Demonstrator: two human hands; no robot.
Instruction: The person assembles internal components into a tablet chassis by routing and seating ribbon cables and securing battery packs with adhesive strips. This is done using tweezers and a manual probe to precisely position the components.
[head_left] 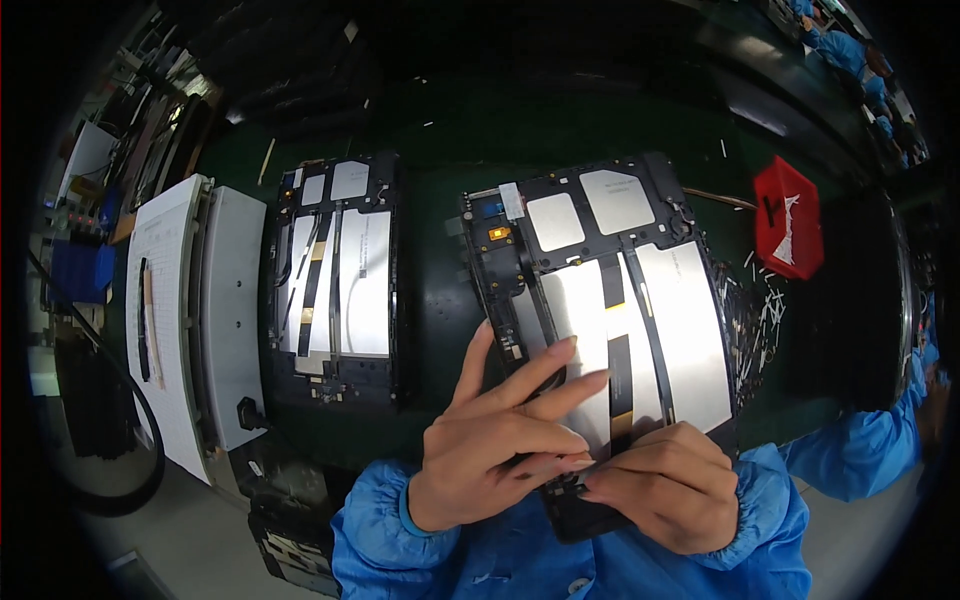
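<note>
An opened tablet (pixel 684 330) lies tilted in front of me, its back cover off, showing silver battery panels, black flex cables and a dark frame. My left hand (pixel 495 450) is over its lower left part. Three of its fingers fan out above the battery, while the thumb and index finger press together near the lower edge. My right hand (pixel 670 490) rests on the lower right corner with fingers curled and the thumb tip pinched at the lower edge. Whatever lies between the fingertips of either hand is too small or hidden to make out.
A second opened tablet (pixel 365 290) lies to the left, beside a white box (pixel 233 300) and a paper sheet (pixel 165 380) with pens. At right are a red container (pixel 775 220) and scattered small strips (pixel 755 330). A blue sleeve (pixel 865 450) shows at right.
</note>
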